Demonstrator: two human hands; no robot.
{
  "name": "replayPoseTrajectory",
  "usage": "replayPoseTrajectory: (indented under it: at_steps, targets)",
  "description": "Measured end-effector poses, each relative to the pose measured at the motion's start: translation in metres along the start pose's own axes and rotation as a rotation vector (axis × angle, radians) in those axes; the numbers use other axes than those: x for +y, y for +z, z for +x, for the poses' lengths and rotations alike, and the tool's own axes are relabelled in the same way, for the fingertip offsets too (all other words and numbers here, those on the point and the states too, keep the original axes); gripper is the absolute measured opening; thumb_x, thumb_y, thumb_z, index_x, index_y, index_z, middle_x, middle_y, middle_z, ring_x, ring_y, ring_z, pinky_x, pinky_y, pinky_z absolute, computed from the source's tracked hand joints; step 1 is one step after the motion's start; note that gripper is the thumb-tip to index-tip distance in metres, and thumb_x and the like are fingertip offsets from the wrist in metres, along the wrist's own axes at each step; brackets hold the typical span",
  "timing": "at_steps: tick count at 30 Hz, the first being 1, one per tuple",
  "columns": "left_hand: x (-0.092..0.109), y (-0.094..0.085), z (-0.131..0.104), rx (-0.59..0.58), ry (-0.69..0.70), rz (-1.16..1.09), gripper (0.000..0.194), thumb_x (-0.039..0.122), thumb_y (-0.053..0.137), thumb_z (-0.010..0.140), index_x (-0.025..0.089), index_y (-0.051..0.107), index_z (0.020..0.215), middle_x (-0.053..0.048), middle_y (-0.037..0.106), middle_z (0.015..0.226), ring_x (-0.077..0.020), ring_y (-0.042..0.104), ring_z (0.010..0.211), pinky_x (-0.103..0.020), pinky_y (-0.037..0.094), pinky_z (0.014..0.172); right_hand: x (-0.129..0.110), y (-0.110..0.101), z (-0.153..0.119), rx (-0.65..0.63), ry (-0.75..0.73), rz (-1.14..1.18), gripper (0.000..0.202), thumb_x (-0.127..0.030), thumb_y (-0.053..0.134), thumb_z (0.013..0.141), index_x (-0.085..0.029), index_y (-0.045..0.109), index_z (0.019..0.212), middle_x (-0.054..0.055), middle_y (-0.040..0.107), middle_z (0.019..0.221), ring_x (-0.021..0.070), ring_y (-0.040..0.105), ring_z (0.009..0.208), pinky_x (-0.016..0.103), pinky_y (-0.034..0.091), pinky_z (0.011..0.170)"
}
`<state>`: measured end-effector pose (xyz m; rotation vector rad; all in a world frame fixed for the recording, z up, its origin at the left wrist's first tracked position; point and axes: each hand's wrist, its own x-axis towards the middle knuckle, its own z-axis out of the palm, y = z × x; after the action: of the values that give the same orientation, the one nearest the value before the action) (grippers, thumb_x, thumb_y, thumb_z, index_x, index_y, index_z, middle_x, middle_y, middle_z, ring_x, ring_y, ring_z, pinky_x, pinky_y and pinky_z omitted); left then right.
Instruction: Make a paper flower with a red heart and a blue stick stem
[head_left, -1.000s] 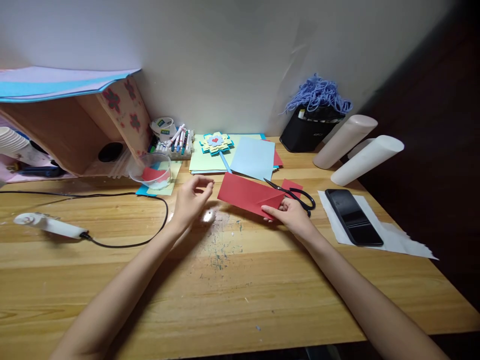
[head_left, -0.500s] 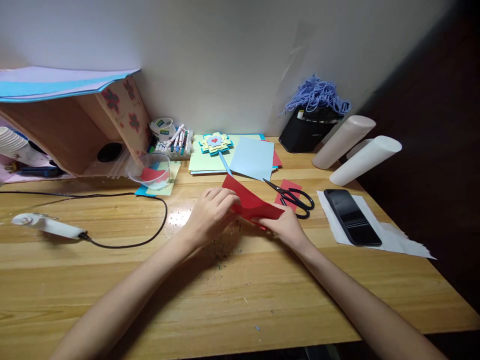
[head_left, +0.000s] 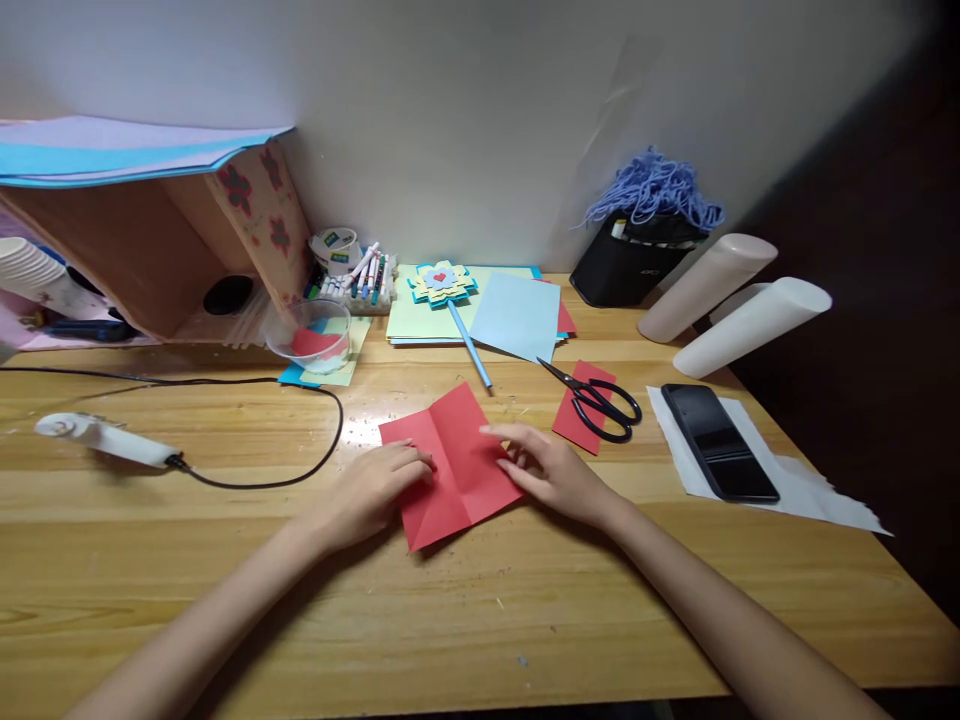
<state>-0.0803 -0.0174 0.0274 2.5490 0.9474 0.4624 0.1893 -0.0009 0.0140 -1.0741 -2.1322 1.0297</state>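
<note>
A creased red paper sheet (head_left: 457, 450) lies unfolded on the wooden table. On its left part rests my left hand (head_left: 375, 490), fingers curled around the edge with the thumb hard to see. My right hand (head_left: 551, 470) is at the sheet's right edge, thumb and fingers apart, fingertips touching the paper. Right of it, black-handled scissors (head_left: 600, 400) lie on a smaller red paper (head_left: 577, 428). Behind the sheet is a paper flower (head_left: 441, 284) on a blue stem, its head on stacked coloured paper (head_left: 420, 325).
A glue gun (head_left: 112, 440) and its cord are at the left, near a clear bowl (head_left: 311, 345) and markers (head_left: 367, 275). A phone (head_left: 716, 440) lies on white paper at the right, before two white bottles (head_left: 754, 325). A decorated box (head_left: 262, 220) stands back left.
The red sheet, folded and raised before, now lies opened and flat on the table. Both hands have moved apart and lower, and my right hand's fingers have loosened. The view has shifted slightly.
</note>
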Motion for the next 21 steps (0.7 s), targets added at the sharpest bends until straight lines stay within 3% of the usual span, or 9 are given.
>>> replayPoseTrajectory:
  at_steps: [3, 6, 10, 13, 16, 18, 21]
  targets:
    - [0.000, 0.003, -0.010, -0.068, -0.032, 0.026, 0.033, 0.015, 0.045, 0.081, 0.019, 0.052, 0.113, -0.011, 0.056, 0.111, -0.0215, 0.055, 0.096, -0.034, 0.045, 0.078, 0.002, -0.003, 0.002, -0.107, -0.088, -0.177, 0.039, -0.003, 0.041, 0.077, -0.025, 0.061, 0.102, 0.005, 0.058, 0.104, 0.0170, 0.053, 0.097, 0.033, 0.044, 0.085]
    - [-0.002, 0.010, -0.015, -0.035, -0.078, -0.010, 0.028, 0.018, 0.042, 0.084, 0.021, 0.055, 0.110, -0.010, 0.056, 0.112, -0.0207, 0.056, 0.097, -0.033, 0.046, 0.078, 0.006, -0.006, 0.005, -0.121, -0.084, -0.247, 0.048, 0.002, 0.039, 0.072, -0.025, 0.062, 0.103, 0.006, 0.055, 0.107, 0.0187, 0.048, 0.106, 0.036, 0.042, 0.090]
    - [-0.007, 0.016, -0.017, 0.107, -0.177, -0.192, 0.026, 0.013, 0.036, 0.087, 0.019, 0.056, 0.102, -0.007, 0.059, 0.104, -0.0163, 0.056, 0.094, -0.029, 0.045, 0.080, 0.010, -0.009, 0.009, -0.065, -0.080, -0.251, 0.033, -0.008, 0.050, 0.074, -0.027, 0.065, 0.095, 0.007, 0.046, 0.120, 0.0226, 0.040, 0.115, 0.043, 0.037, 0.096]
    - [-0.009, 0.016, -0.015, 0.228, -0.268, -0.282, 0.022, 0.015, 0.037, 0.088, 0.018, 0.057, 0.094, -0.005, 0.060, 0.092, -0.0149, 0.056, 0.085, -0.028, 0.044, 0.076, 0.012, -0.013, 0.012, -0.180, -0.128, -0.145, 0.027, -0.013, 0.055, 0.074, -0.024, 0.064, 0.096, 0.007, 0.044, 0.126, 0.0238, 0.038, 0.119, 0.044, 0.034, 0.099]
    - [-0.010, 0.014, -0.012, 0.316, -0.375, -0.275, 0.018, 0.020, 0.039, 0.089, 0.017, 0.056, 0.084, -0.004, 0.058, 0.082, -0.0145, 0.054, 0.077, -0.027, 0.043, 0.070, 0.013, -0.012, 0.016, -0.254, -0.117, -0.033, 0.021, -0.020, 0.058, 0.075, -0.020, 0.062, 0.096, 0.008, 0.053, 0.116, 0.0230, 0.043, 0.114, 0.040, 0.036, 0.097]
    - [-0.011, 0.015, -0.010, 0.353, -0.436, -0.229, 0.018, 0.024, 0.042, 0.088, 0.017, 0.053, 0.076, -0.004, 0.054, 0.081, -0.0148, 0.052, 0.076, -0.028, 0.043, 0.069, 0.014, -0.005, 0.019, -0.164, -0.019, 0.002, 0.011, -0.028, 0.059, 0.077, -0.019, 0.061, 0.082, 0.007, 0.059, 0.102, 0.0216, 0.051, 0.101, 0.037, 0.041, 0.090]
    - [-0.013, 0.018, -0.008, 0.389, -0.489, -0.135, 0.014, 0.024, 0.046, 0.084, 0.018, 0.048, 0.072, -0.006, 0.051, 0.089, -0.0170, 0.051, 0.084, -0.030, 0.043, 0.073, 0.014, 0.012, 0.022, 0.077, 0.151, -0.004, 0.025, -0.036, 0.058, 0.078, -0.019, 0.050, 0.061, 0.003, 0.059, 0.079, 0.0180, 0.054, 0.078, 0.032, 0.043, 0.074]
